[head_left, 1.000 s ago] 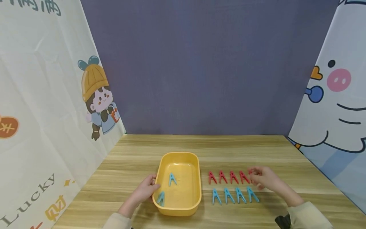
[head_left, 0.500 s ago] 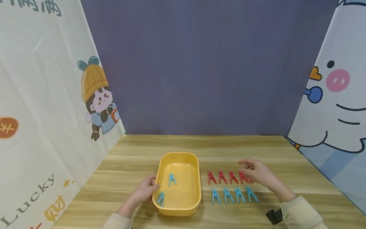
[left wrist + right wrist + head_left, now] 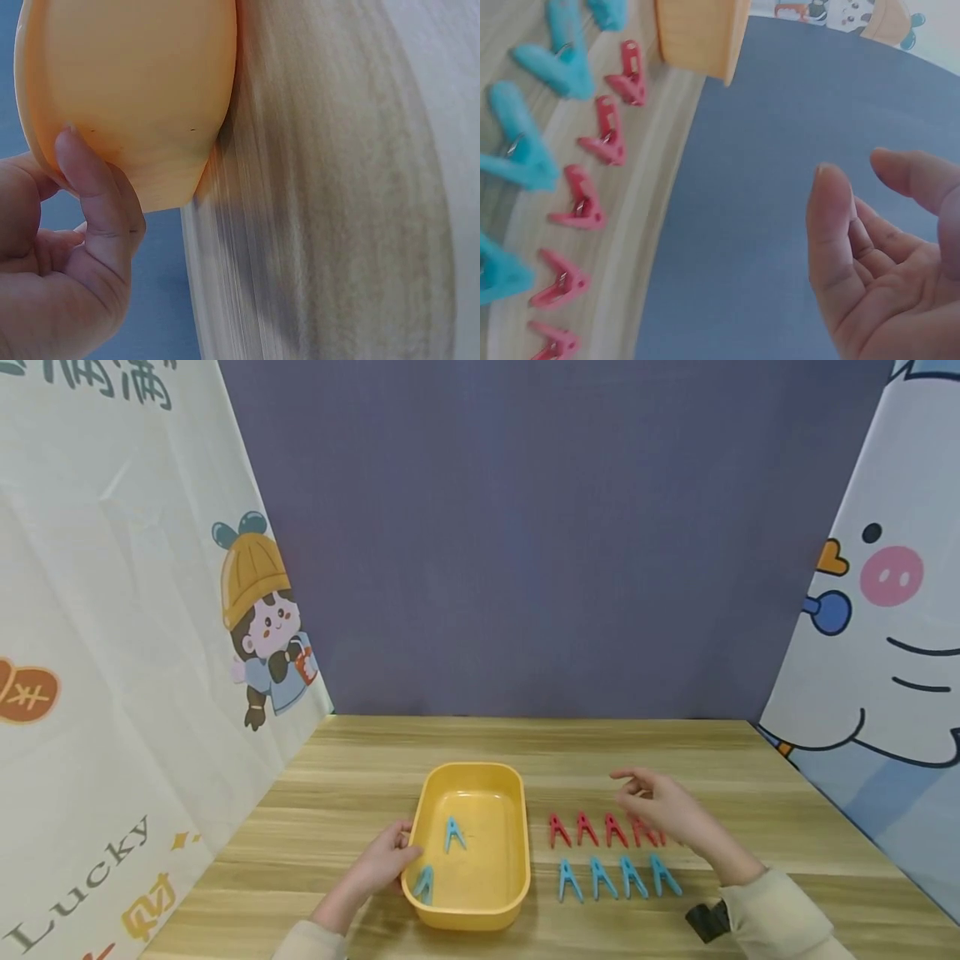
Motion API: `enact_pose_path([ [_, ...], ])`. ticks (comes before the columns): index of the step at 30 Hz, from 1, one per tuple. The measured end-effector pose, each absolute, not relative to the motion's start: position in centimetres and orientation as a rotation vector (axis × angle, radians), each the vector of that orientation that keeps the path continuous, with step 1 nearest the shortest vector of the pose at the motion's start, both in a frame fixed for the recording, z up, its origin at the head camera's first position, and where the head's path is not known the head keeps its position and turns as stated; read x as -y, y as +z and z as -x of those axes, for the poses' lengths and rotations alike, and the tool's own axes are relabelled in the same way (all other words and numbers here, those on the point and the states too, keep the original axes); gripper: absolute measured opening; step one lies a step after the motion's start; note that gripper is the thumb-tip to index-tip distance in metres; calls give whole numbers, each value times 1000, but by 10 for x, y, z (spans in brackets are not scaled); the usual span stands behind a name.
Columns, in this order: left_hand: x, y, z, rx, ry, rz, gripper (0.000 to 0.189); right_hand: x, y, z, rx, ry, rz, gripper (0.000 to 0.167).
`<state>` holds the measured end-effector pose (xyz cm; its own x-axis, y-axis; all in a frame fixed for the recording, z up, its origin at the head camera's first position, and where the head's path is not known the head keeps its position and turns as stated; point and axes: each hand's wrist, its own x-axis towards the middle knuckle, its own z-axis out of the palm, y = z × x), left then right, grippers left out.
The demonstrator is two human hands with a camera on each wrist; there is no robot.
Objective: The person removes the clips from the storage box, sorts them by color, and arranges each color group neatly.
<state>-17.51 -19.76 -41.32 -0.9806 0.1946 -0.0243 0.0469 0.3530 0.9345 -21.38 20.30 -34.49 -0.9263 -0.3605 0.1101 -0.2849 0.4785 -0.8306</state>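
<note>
A yellow plastic basin stands on the wooden table, with one blue clothespin on its floor and another blue clothespin in its near left corner. At its left side my left hand pinches the rim; in the left wrist view its fingers lie along the outer wall. Above the right part of a row of red clothespins, my right hand hovers and partly covers them. Between its thumb and bent forefinger there is a gap, with nothing held. Nearer to me lies a row of blue clothespins.
A wood-grain table runs back to a dark blue-grey backdrop. White sheets with cartoon prints hang on both sides. A black strap shows at my right sleeve.
My right hand has moved left and slightly up from the right end of the red row, uncovering red clothespins there. The left hand stays on the basin. The head view has shifted slightly.
</note>
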Motion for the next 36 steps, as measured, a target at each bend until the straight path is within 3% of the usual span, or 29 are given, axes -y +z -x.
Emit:
enact_pose_path([
  [36, 196, -413, 175, -2464, 1732, -196, 41, -123, -313, 212, -2507, -1515, 841, 42],
])
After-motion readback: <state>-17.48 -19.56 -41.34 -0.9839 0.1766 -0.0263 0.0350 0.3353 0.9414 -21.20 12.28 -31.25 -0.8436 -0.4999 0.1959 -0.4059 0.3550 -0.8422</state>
